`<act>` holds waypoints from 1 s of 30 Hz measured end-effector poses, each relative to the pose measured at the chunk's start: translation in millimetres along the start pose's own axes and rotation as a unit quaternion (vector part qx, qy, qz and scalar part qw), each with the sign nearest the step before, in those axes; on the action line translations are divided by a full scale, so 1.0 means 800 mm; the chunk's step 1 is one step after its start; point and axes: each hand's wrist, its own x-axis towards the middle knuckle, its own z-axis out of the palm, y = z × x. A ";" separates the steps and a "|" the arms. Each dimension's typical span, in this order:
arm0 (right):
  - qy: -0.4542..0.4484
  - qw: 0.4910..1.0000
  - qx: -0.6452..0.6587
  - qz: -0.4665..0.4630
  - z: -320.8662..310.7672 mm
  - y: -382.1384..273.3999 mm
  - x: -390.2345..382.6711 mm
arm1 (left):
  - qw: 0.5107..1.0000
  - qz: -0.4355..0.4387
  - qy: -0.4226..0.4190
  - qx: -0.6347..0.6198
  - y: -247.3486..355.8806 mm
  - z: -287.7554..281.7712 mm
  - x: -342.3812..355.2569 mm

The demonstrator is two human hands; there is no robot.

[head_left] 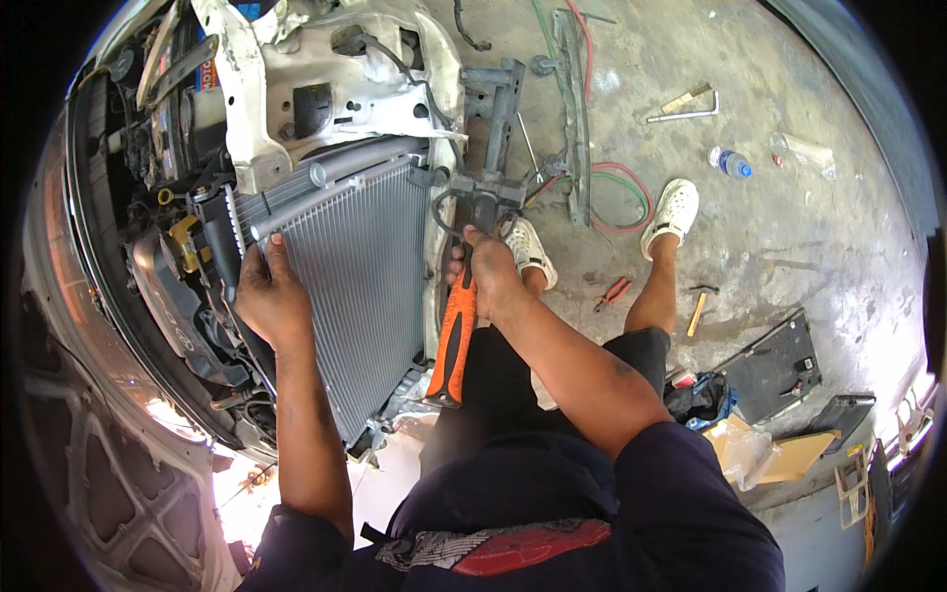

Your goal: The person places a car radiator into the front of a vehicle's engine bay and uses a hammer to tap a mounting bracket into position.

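My left hand grips the left edge of the silver finned radiator, thumb and forefinger by a short silver tube; its other fingers are partly hidden. My right hand is closed around an orange-and-black tool handle, which hangs downward beside the radiator's right side. The tool's other end is hard to make out among a black hose and the grey metal bracket. The white car front frame stands just beyond the radiator.
Engine parts and an open hood lie left. On the concrete floor are red and green hoses, a bottle, pliers, a hammer, a dark panel and cardboard. My feet stand near the hoses.
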 end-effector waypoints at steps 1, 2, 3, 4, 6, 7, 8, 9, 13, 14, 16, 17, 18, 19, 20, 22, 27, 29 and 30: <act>0.006 1.000 0.006 -0.007 -0.008 -0.002 -0.009 | 1.000 -0.007 -0.008 0.013 -0.002 0.001 0.000; -0.009 1.000 0.017 -0.013 -0.013 -0.004 -0.018 | 1.000 0.002 -0.005 0.021 -0.005 0.001 0.001; -0.009 0.999 0.006 -0.037 -0.026 -0.010 -0.027 | 0.999 0.010 -0.003 0.036 -0.006 0.001 0.002; 0.017 0.999 0.006 -0.039 -0.042 -0.019 -0.035 | 0.998 0.021 0.008 0.056 -0.008 0.003 0.005; 0.025 0.998 0.014 -0.054 -0.085 -0.043 -0.044 | 0.999 -0.010 -0.034 0.021 -0.009 0.000 0.009; 0.041 0.997 0.037 -0.048 -0.113 -0.057 -0.043 | 0.998 -0.001 -0.032 0.047 -0.009 -0.004 0.012; 0.055 0.996 0.003 -0.070 -0.146 -0.073 -0.040 | 0.995 0.003 -0.054 0.087 -0.008 -0.006 0.013; 0.070 0.993 -0.035 -0.086 -0.184 -0.093 -0.036 | 0.990 -0.009 -0.105 0.090 -0.009 -0.014 0.016; 0.104 0.935 -0.270 -0.207 -0.364 -0.182 -0.048 | 0.982 0.029 -0.167 0.080 -0.003 -0.034 0.016; 0.075 0.919 -0.303 -0.240 -0.410 -0.203 -0.059 | 0.980 0.043 -0.189 0.040 0.001 -0.037 0.017; 0.130 0.924 -0.286 -0.216 -0.497 -0.257 -0.079 | 0.973 0.038 -0.221 -0.054 0.011 -0.046 0.021; 0.156 0.929 -0.267 -0.205 -0.539 -0.296 -0.080 | 0.970 0.013 -0.237 0.047 0.017 -0.051 0.024; 0.184 0.918 -0.296 -0.188 -0.580 -0.338 -0.082 | 0.964 0.021 -0.255 0.073 0.022 -0.057 0.026; 0.235 0.888 -0.348 -0.185 -0.622 -0.374 -0.081 | 0.955 0.000 -0.280 0.101 0.026 -0.064 0.029; 0.248 0.902 -0.309 -0.171 -0.662 -0.408 -0.076 | 0.950 0.009 -0.294 0.101 0.030 -0.068 0.032; 0.316 0.772 -0.495 -0.243 -0.729 -0.469 -0.054 | 0.937 -0.041 -0.304 0.164 0.035 -0.078 0.034; 0.415 0.805 -0.235 -0.353 -0.813 -0.537 -0.047 | 0.953 0.031 -0.237 0.186 0.047 -0.083 0.026; 0.416 0.815 -0.182 -0.361 -0.816 -0.543 -0.054 | 0.954 0.025 -0.223 0.201 0.056 -0.082 0.021; 0.446 0.791 -0.234 -0.348 -0.815 -0.545 -0.057 | 0.951 0.011 -0.229 0.205 0.062 -0.082 0.018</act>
